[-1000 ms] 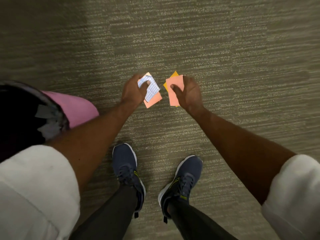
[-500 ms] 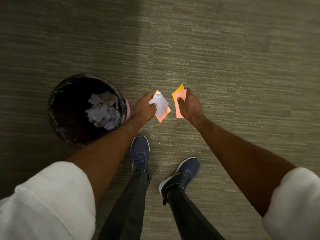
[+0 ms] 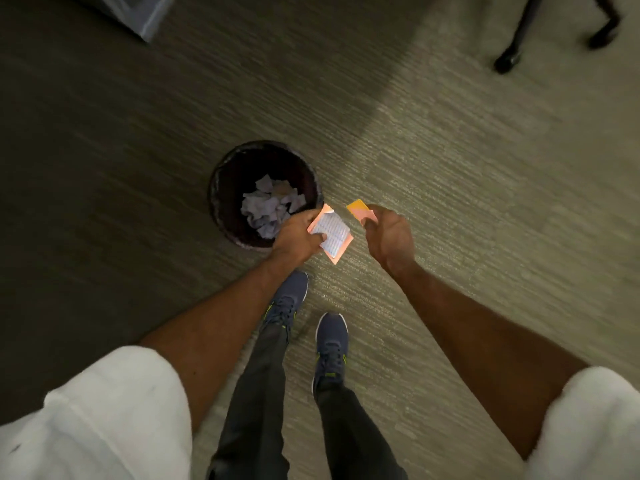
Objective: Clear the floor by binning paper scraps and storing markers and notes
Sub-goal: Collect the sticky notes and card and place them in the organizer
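Observation:
My left hand (image 3: pixel 298 239) grips a white lined paper scrap (image 3: pixel 333 233) stacked on an orange-pink sticky note (image 3: pixel 343 249), just right of the bin's near rim. My right hand (image 3: pixel 388 237) pinches a yellow and a pink sticky note (image 3: pixel 360 208) a short way to the right. A round dark bin (image 3: pixel 221 188) stands on the carpet ahead of my feet, with several white paper scraps (image 3: pixel 268 209) lying inside it.
Grey-green carpet runs all around. My two dark shoes (image 3: pixel 330 344) stand below the hands. Black chair legs (image 3: pixel 512 53) show at the top right, and a pale box corner (image 3: pixel 138 15) at the top left.
The view has swung so the bin moved from the left edge to the centre, right by my left hand. Both hands keep their papers.

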